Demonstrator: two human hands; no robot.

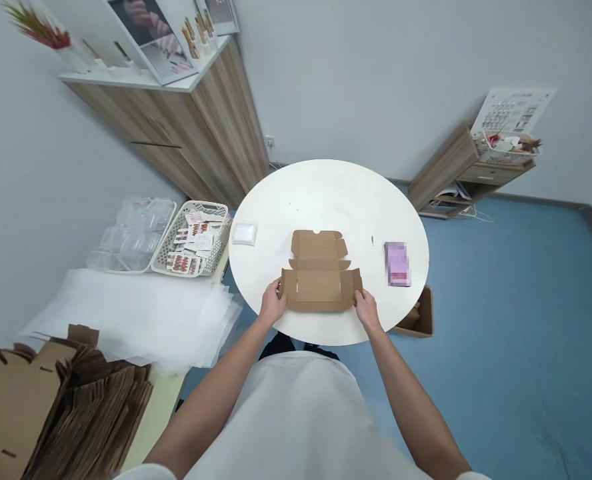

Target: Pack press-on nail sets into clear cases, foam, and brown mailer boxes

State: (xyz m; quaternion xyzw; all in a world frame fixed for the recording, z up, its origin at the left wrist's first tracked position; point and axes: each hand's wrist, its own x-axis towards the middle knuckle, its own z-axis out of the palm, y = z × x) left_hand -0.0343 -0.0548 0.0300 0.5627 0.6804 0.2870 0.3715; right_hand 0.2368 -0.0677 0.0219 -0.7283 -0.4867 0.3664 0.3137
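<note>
A brown cardboard mailer box [319, 285], unfolded with its lid panel lying toward the far side, rests on the white oval table [326, 187]. My left hand [273, 303] grips its left side flap, and my right hand [367, 309] grips the right one. Both side flaps are partly raised. A small white packet [245, 234] lies on the table to the left. On the right lies a pink-purple item [397, 264], blurred out so that its kind does not show.
Left of the table are a basket of nail-tip cards [191, 240], clear plastic packs [136, 233], white sheets [141, 307] and flat cardboard boxes [96, 413]. A wooden cabinet [216, 127] stands behind. An open carton [426, 313] sits on the floor at right.
</note>
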